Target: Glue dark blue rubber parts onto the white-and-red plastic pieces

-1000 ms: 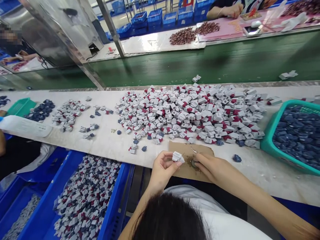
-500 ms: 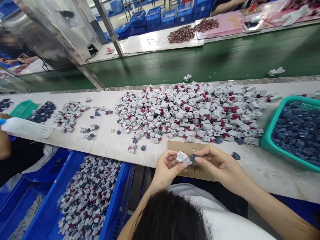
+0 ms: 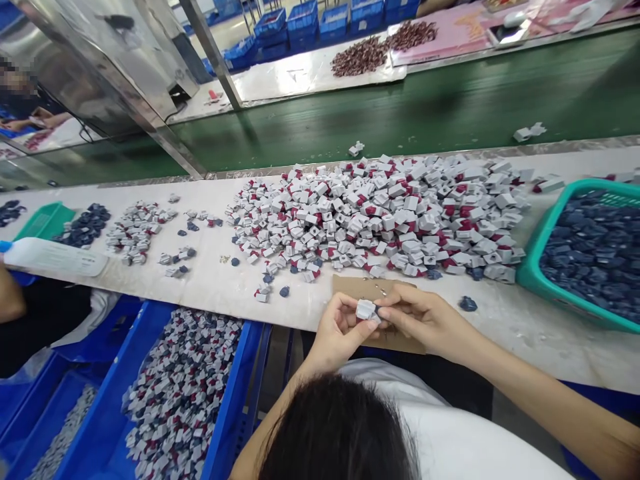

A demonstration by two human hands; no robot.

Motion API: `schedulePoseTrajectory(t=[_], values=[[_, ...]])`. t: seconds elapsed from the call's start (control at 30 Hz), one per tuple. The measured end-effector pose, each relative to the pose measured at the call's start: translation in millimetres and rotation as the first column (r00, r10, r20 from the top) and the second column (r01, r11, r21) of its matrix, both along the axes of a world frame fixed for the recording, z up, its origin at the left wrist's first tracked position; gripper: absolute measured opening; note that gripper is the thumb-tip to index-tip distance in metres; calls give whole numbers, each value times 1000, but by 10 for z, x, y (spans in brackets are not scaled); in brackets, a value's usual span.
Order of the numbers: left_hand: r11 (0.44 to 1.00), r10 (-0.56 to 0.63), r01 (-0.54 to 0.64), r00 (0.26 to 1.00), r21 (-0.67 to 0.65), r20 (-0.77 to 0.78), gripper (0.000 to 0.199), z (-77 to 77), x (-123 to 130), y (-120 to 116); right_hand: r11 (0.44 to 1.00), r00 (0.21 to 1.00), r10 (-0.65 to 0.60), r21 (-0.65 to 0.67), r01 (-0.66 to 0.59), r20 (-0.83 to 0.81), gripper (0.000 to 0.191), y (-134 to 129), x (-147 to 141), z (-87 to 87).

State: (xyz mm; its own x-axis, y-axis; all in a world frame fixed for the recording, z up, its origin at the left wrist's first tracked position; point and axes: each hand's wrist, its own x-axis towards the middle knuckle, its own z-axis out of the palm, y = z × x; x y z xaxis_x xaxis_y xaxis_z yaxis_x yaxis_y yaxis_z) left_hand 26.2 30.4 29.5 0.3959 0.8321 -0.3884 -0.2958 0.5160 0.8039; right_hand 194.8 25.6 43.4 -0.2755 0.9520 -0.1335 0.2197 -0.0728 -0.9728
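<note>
Holding up a small pale grey housing (image 3: 366,309), blocky and ridged on top, with a dark blue part (image 3: 379,311) at its right end, mostly covered. Clamped between thumb and fingers in the grip of the left hand (image 3: 341,330), above brown cardboard (image 3: 345,285) on the table (image 3: 310,303). Pinching the dark blue part with the right hand (image 3: 425,320). Reaching in from both sides with slanted forearms and curled fingers, nearly meeting at the tips.
</note>
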Motion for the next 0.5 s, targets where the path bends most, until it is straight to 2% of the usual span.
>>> schedulePoseTrajectory(t=[0.1,0.17,0.27,0.33,0.43,0.5], values=[[990,-104,112,990,-84,96,25,28,-18,37,996,996,-84,12,84,10,32,18,8,56],[979,-114,144,974,-147,195,23,26,-51,70,980,978,-194,60,190,72,32,20,62,113],[958,-40,136,935,-253,352,27,8,-91,125,924,908,-377,140,356,181,36,2,191,139],[940,22,119,914,-320,405,30,-4,-67,159,891,868,-452,141,431,203,42,-31,275,98],[936,72,56,936,-348,346,41,-46,17,207,865,843,-502,100,493,193,49,-129,387,11],[953,91,-30,977,-301,190,45,-100,-16,253,858,830,-512,93,504,220,48,-210,470,-13]])
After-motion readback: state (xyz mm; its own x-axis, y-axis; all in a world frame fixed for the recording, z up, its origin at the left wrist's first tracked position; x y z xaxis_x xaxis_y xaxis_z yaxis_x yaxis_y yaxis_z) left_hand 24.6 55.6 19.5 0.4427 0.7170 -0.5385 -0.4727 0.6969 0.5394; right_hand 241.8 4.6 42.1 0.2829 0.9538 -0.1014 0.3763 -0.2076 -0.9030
